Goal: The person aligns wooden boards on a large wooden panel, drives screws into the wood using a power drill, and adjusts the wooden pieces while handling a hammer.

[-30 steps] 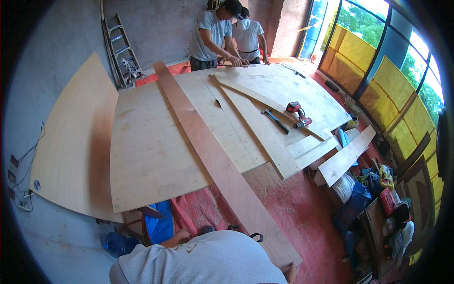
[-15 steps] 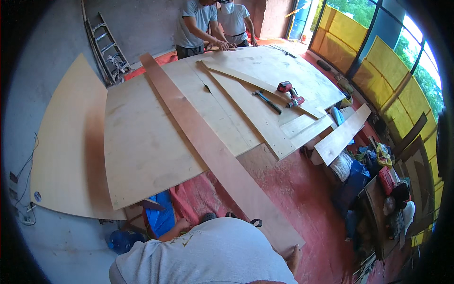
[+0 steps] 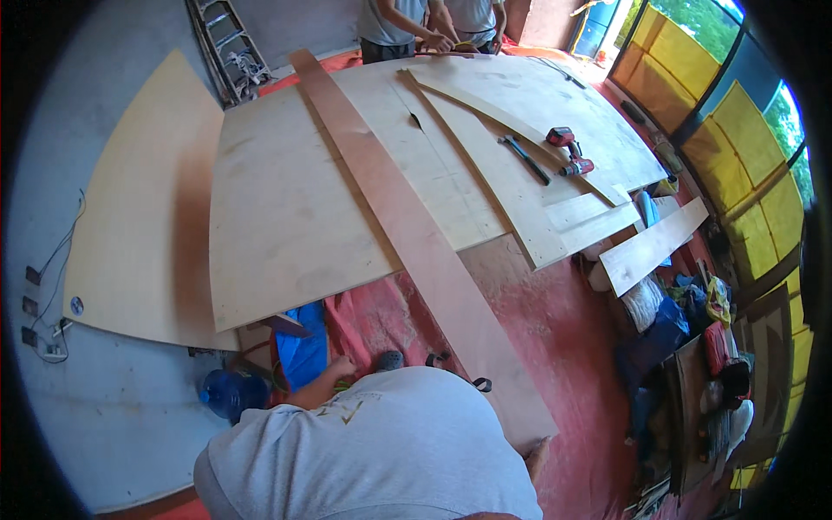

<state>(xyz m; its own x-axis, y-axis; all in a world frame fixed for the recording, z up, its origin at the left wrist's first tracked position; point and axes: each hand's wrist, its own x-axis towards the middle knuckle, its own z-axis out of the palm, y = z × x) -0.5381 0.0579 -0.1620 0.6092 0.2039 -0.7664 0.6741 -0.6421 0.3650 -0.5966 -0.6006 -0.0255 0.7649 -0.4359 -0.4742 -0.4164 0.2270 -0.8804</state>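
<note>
In the head view, a long reddish plank point(image 3: 414, 225) lies slantwise across a pale plywood worktop point(image 3: 295, 251), its near end jutting past the worktop's edge toward the person. The right hand point(image 3: 536, 461) is up against the plank's near end, mostly hidden, so I cannot tell how its fingers are set. The left hand point(image 3: 344, 366) is to the left of the plank, apart from it; its fingers look curled, but I cannot tell whether they hold anything.

Right of the plank, 2 pale boards point(image 3: 481, 169) meet near their far ends in a narrow V. Farther right of the plank are a blue-handled hammer point(image 3: 526, 161) and, just beside it, a red and black cordless drill point(image 3: 570, 152). Left of the plank, a large curved plywood sheet point(image 3: 130, 217) stands by the wall. Also left of the plank, closer to the person, are a blue plastic sheet point(image 3: 302, 351) and a blue bottle point(image 3: 234, 394). Beyond the plank's far end, to its right, stand 2 other people point(image 3: 387, 24).
</note>
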